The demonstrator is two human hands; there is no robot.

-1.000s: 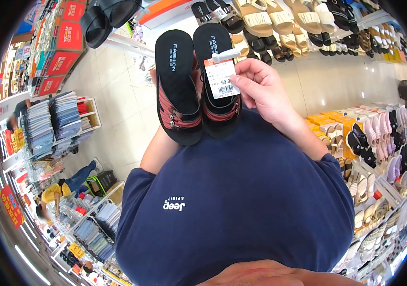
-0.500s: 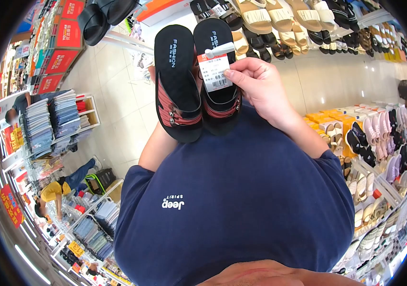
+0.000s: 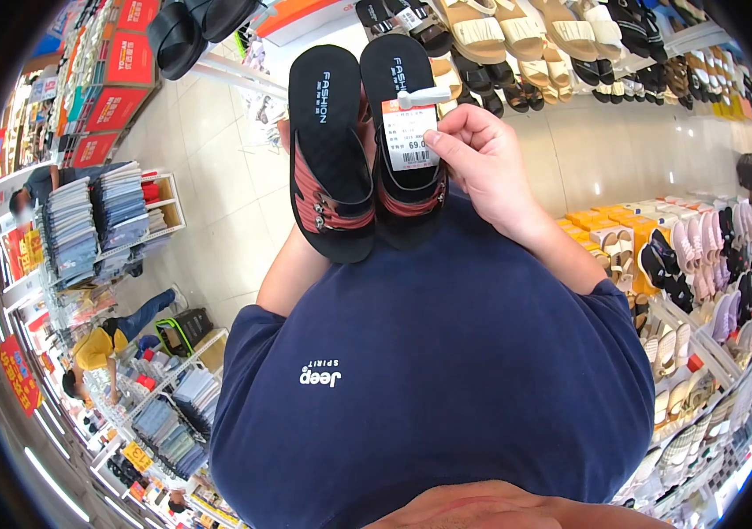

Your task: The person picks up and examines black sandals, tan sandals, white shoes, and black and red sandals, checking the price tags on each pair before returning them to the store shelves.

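A pair of black sandals with reddish straps, a left sandal [image 3: 321, 115] and a right sandal [image 3: 385, 70], is held up side by side before my chest. "FASHION" is printed on their footbeds, and small metallic ornaments sit on the straps. My left hand [image 3: 284, 132] grips the pair from behind; most of it is hidden by the soles. Over the right sandal lies a white and red price tag [image 3: 409, 132] with a barcode and a white loop. My right hand [image 3: 480, 159] pinches the tag's right edge between thumb and fingers.
Sandals line a shelf [image 3: 517, 35] at the top right, with more on racks [image 3: 693, 326] at the right. Black slippers [image 3: 178, 40] sit at the top left. Folded jeans [image 3: 120, 207] are stacked at the left, where a person in yellow [image 3: 98, 348] bends by a basket [image 3: 184, 331].
The sandals and tag have shifted slightly right, and the tag sits a little lower. The tag's white loop now points right. Both hands keep their hold.
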